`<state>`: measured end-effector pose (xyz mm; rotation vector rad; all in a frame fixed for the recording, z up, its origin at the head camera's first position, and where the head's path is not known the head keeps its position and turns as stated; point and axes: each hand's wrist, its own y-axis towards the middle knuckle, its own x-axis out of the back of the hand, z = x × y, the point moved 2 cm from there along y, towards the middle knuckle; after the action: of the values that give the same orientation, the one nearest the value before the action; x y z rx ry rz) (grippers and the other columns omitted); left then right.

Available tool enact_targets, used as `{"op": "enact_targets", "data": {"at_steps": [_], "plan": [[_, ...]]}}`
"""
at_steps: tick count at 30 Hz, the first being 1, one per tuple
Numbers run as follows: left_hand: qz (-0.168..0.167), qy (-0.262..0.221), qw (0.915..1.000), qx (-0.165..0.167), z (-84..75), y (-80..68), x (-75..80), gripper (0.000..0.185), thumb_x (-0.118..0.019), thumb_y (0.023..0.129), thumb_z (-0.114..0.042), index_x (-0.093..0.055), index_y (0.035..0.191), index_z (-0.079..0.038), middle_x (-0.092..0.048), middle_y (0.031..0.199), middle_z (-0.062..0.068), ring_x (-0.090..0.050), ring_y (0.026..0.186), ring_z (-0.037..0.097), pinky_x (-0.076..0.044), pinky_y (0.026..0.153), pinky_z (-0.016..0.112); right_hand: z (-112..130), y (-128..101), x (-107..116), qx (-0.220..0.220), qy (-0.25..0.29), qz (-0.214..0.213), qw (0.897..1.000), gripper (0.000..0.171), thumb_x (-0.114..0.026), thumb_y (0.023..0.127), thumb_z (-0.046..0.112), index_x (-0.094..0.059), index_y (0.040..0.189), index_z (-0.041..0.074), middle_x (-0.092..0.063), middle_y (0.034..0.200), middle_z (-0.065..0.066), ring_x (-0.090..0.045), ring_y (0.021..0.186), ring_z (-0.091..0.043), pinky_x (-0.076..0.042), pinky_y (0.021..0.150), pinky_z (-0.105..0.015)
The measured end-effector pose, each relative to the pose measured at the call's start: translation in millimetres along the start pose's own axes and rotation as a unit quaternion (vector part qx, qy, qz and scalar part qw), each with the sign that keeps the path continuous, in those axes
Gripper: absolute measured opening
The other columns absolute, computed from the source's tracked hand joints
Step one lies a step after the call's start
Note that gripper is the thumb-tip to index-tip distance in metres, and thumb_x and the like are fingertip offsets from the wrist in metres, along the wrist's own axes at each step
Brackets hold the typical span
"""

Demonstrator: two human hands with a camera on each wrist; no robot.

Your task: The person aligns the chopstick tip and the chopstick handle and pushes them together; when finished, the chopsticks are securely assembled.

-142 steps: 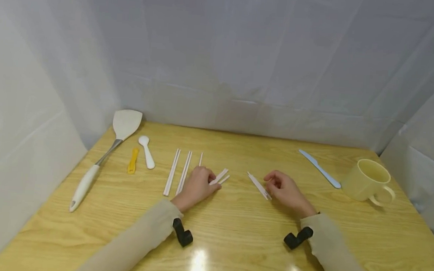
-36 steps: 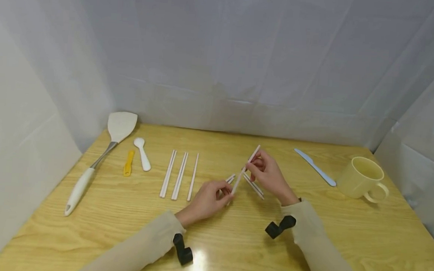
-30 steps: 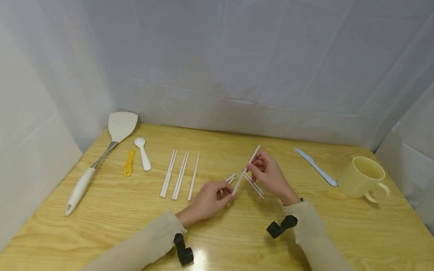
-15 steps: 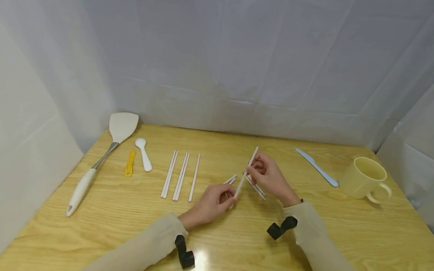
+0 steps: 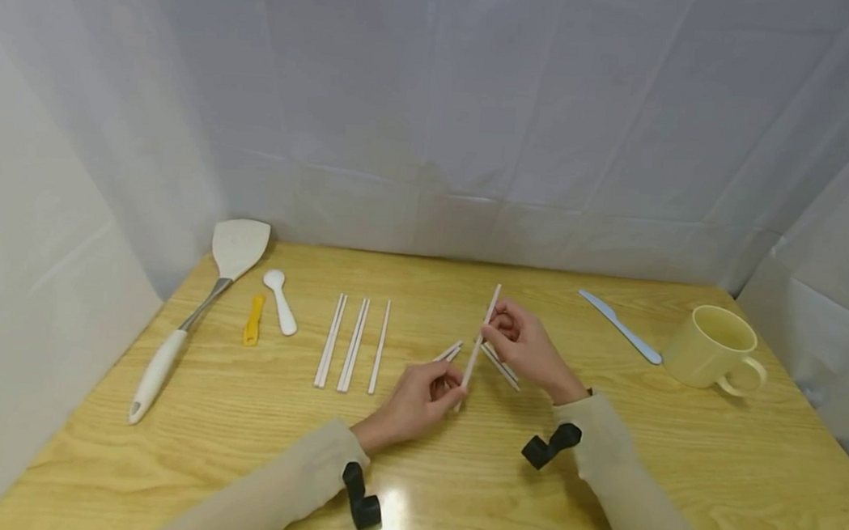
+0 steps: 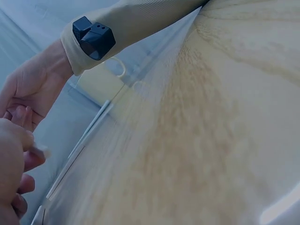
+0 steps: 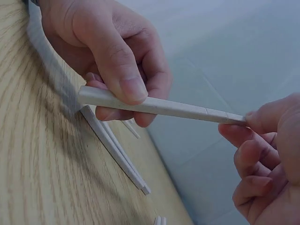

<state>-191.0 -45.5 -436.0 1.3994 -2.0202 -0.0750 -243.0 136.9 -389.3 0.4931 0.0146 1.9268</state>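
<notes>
Looking down from the head camera, I see my left hand (image 5: 416,394) and right hand (image 5: 525,344) sharing one white chopstick (image 5: 480,333), lifted clear of the bench (image 5: 455,478) at mid-table. The left pinches its near end, the right pinches it further up, so the stick slants away from me; gripped at two places like this, I judge it can be steered and turned. Two more chopsticks (image 5: 500,364) lie under the right hand, another pair (image 5: 450,351) just beyond the left, and five sorted ones (image 5: 352,343) sit in a neat row to the left. Further left are a spatula (image 5: 203,300), white spoon (image 5: 280,298) and small yellow tool (image 5: 252,319); right, a blue knife (image 5: 621,326) and yellow mug (image 5: 714,348).

From the left wrist, only blurred curled fingers (image 6: 18,150) and the opposite beige sleeve (image 6: 136,23) show.

From the right wrist, the thumb (image 7: 119,61) clamps the stick against curled fingers, the other hand's fingertips (image 7: 262,119) nipping its far tip.
</notes>
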Motion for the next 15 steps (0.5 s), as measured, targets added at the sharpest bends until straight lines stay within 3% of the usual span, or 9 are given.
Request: {"op": "enact_targets", "data": {"at_steps": [3, 7, 10, 15], "plan": [[-0.005, -0.012, 0.9999, 0.003, 0.0, 0.1, 0.5, 0.013, -0.07, 0.087, -0.01, -0.067, 0.098, -0.004, -0.067, 0.073, 0.004, -0.047, 0.056, 0.0, -0.041, 0.05, 0.018, -0.7, 0.7, 0.0, -0.003, -0.007, 0.001, 1.0, 0.013, -0.054, 0.097, 0.006, -0.052, 0.102, -0.005, -0.057, 0.08, -0.025, -0.046, 0.049, -0.012, -0.042, 0.048, -0.026], [-0.003, -0.033, 0.9994, -0.013, -0.1, 0.4, 1.7, 0.04, -0.075, 0.082, -0.006, -0.056, 0.117, 0.0, -0.071, 0.081, 0.006, -0.051, 0.058, 0.003, -0.044, 0.053, 0.02, -1.9, 1.3, -2.2, 0.002, -0.006, 0.011, 1.0, 0.016, -0.056, 0.096, 0.005, -0.054, 0.104, -0.008, -0.061, 0.08, -0.024, -0.048, 0.048, -0.02, -0.044, 0.047, -0.03], [0.005, -0.041, 0.9986, -0.032, -1.7, 1.3, 3.4, 0.056, -0.078, 0.078, -0.005, -0.049, 0.126, -0.002, -0.071, 0.083, 0.006, -0.053, 0.058, 0.005, -0.046, 0.053, 0.022, -1.6, 0.7, -4.8, 0.0, -0.002, 0.023, 1.0, 0.016, -0.056, 0.096, 0.005, -0.055, 0.106, -0.008, -0.062, 0.076, -0.017, -0.048, 0.049, -0.026, -0.043, 0.047, -0.03], [0.031, -0.041, 0.9982, -0.031, -3.6, 3.1, 4.9, 0.062, -0.08, 0.077, -0.006, -0.049, 0.131, -0.009, -0.068, 0.086, 0.005, -0.054, 0.06, 0.004, -0.047, 0.053, 0.022, -1.0, -0.3, -9.0, -0.006, -0.006, 0.041, 0.999, 0.017, -0.054, 0.097, 0.006, -0.053, 0.107, -0.008, -0.058, 0.071, -0.003, -0.048, 0.051, -0.028, -0.041, 0.048, -0.027]]}}
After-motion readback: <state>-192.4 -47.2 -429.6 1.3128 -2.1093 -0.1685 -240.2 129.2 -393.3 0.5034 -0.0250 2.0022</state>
